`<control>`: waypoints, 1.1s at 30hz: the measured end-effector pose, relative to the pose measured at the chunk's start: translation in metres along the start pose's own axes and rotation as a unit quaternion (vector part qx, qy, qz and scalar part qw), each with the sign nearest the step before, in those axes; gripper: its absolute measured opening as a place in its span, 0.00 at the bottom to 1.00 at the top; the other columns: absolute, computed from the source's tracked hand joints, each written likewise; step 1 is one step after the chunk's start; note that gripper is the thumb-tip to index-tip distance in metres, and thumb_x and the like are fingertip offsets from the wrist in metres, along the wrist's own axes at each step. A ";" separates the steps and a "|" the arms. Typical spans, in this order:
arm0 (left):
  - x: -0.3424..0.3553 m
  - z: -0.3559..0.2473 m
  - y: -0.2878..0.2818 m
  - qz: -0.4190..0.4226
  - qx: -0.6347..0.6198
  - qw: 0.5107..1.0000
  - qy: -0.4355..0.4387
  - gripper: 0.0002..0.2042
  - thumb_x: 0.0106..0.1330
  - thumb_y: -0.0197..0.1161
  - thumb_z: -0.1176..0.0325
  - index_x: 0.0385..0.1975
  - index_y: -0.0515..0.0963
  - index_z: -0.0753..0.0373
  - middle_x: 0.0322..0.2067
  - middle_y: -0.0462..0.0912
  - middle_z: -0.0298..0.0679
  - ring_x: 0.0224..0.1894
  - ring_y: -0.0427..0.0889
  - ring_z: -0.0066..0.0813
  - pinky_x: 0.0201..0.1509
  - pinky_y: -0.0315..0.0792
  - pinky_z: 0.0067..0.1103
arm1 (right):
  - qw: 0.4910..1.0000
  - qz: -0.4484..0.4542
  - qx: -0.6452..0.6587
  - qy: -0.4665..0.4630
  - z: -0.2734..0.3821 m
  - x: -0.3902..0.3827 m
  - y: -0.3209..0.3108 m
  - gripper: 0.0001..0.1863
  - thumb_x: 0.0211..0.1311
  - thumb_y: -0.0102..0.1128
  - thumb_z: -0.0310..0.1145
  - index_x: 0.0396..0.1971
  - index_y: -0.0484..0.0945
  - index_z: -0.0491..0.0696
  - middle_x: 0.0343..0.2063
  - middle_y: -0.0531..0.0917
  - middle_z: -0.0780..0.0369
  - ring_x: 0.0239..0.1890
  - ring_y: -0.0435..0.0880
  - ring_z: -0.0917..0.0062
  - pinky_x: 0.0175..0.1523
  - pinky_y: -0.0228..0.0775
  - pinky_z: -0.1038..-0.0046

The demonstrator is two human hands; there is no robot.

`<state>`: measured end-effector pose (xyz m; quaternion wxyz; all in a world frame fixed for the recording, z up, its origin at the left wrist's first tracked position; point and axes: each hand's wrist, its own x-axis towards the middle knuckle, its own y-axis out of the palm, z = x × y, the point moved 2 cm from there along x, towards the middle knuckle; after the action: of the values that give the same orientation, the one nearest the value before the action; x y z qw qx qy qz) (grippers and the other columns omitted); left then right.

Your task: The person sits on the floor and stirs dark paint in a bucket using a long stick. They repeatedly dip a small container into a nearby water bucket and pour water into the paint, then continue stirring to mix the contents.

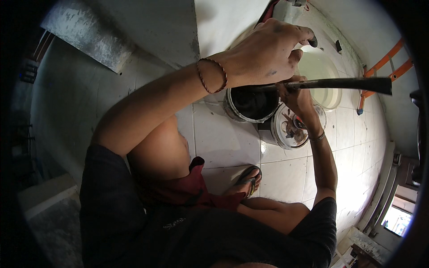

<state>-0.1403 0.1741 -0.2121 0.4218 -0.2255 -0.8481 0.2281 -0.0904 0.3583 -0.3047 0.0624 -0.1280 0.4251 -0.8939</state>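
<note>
My right hand [296, 96] is closed round a long dark stick [353, 83], which lies nearly level and widens toward its right end. The stick's left part passes below my left hand, over a bucket of black paint [254, 102]. My left hand [277, 47] is held above it, its index finger and thumb apart with nothing visible between them. Its fingertip is blackened and dark smears mark the skin; the other fingers are partly hidden. Beside the paint bucket stands a lidded white pail [282, 134], with a small red and dark item and stained scraps on top.
Beyond my hands stands a large pale basin [333, 91]. An orange ladder [386, 60] leans at the far right. White floor tiles [223, 147] spread around my sandalled foot [247, 181]. A grey-streaked panel [87, 33] is at the far left, beside a white wall corner.
</note>
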 end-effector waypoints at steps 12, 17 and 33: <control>0.000 0.000 0.000 0.009 0.009 1.000 0.001 0.11 0.70 0.62 0.76 0.50 0.78 0.69 0.43 0.87 0.53 0.48 0.89 0.40 0.56 0.84 0.28 | 0.993 0.028 0.108 0.027 -0.002 -0.001 0.006 0.17 0.74 0.59 0.32 0.24 0.75 0.38 0.14 0.74 0.56 0.13 0.70 0.72 0.23 0.63 0.66; 0.001 0.000 -0.001 0.011 0.007 1.000 -0.014 0.11 0.69 0.63 0.76 0.50 0.78 0.69 0.43 0.87 0.53 0.47 0.89 0.42 0.55 0.85 0.29 | 0.997 0.020 0.039 -0.061 0.007 -0.004 -0.001 0.18 0.74 0.59 0.34 0.25 0.74 0.37 0.12 0.71 0.58 0.14 0.69 0.74 0.23 0.63 0.67; 0.002 0.001 -0.002 0.016 -0.007 1.000 -0.018 0.12 0.68 0.63 0.76 0.50 0.78 0.68 0.44 0.87 0.53 0.49 0.89 0.44 0.56 0.84 0.31 | 0.987 0.100 0.108 0.062 0.012 -0.005 -0.002 0.17 0.73 0.60 0.34 0.27 0.79 0.37 0.14 0.75 0.56 0.15 0.73 0.69 0.26 0.66 0.66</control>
<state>-0.1423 0.1735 -0.2099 0.4012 -0.2377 -0.8536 0.2323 -0.0825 0.3516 -0.2964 0.1386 -0.0219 0.3399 -0.9299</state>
